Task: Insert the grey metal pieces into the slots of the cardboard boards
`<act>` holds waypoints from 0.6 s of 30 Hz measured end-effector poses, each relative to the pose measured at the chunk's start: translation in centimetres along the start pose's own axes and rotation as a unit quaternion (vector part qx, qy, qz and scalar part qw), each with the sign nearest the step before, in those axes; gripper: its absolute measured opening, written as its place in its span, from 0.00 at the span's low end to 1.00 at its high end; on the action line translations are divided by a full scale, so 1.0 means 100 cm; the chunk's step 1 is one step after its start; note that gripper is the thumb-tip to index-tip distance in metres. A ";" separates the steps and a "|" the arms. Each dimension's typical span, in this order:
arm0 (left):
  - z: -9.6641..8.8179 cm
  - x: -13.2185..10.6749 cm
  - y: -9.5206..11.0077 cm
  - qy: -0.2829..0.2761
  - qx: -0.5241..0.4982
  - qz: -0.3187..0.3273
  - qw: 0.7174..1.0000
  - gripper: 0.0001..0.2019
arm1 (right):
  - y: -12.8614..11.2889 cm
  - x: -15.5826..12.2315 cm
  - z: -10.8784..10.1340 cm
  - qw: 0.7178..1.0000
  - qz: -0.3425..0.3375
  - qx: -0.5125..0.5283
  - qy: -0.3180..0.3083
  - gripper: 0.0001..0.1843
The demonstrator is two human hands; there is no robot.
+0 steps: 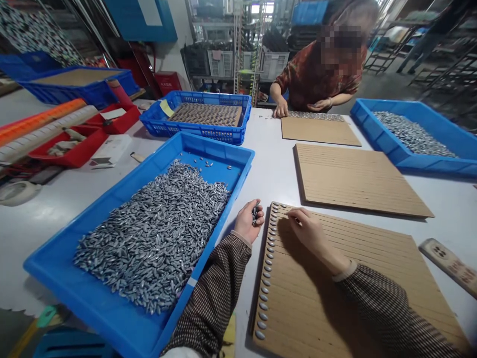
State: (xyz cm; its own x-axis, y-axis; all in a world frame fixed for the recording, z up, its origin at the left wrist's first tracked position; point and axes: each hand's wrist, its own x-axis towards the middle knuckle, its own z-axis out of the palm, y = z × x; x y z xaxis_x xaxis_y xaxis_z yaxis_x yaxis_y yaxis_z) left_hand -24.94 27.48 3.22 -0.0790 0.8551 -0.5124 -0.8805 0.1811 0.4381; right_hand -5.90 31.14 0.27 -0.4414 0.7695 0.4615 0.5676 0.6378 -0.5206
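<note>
My left hand (249,222) is curled around a handful of small grey spindle-shaped pieces (255,213), between the blue tray and the cardboard board. Over the far left part of the grooved cardboard board (357,278), my right hand (306,229) has its thumb and fingers pinched together. Whatever they may hold is too small to make out. A column of grey pieces (266,275) runs down the board's left edge, and another piece lies just left of my right fingertips. Many loose grey pieces (156,233) fill the large blue tray (122,191) on my left.
A second grooved board (357,176) lies beyond mine. Across the table, a person (316,74) works at another board (316,130). A blue tray of pieces (417,134) stands far right; a blue basket (194,134) and red bins (70,149) stand left. A wooden block (447,263) lies right.
</note>
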 end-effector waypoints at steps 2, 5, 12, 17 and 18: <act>0.002 0.009 0.001 0.003 0.003 0.007 1.000 0.08 | 0.006 0.007 0.009 1.000 -0.012 -0.018 -0.013 0.12; 0.002 0.020 0.000 0.005 0.006 0.009 1.000 0.09 | 0.013 0.012 0.016 0.998 -0.026 -0.044 -0.031 0.13; 0.012 0.033 -0.003 -0.004 -0.003 -0.002 1.000 0.09 | 0.016 0.014 0.014 0.995 -0.044 -0.067 -0.058 0.15; 0.019 0.035 -0.004 -0.018 0.013 -0.011 1.000 0.10 | 0.017 0.015 0.012 0.995 -0.044 -0.053 -0.074 0.14; 0.019 0.034 -0.004 -0.021 0.022 -0.009 1.000 0.11 | 0.018 0.016 0.012 0.995 -0.042 -0.048 -0.076 0.14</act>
State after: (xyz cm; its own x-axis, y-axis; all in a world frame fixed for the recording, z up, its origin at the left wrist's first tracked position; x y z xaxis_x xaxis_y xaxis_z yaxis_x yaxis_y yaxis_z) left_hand -23.94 31.27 2.70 -0.0430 0.8707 -0.4900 -0.8606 0.2169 0.4609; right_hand -6.37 33.52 -0.79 -0.5857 0.7141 0.3834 0.5847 0.6999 -0.4102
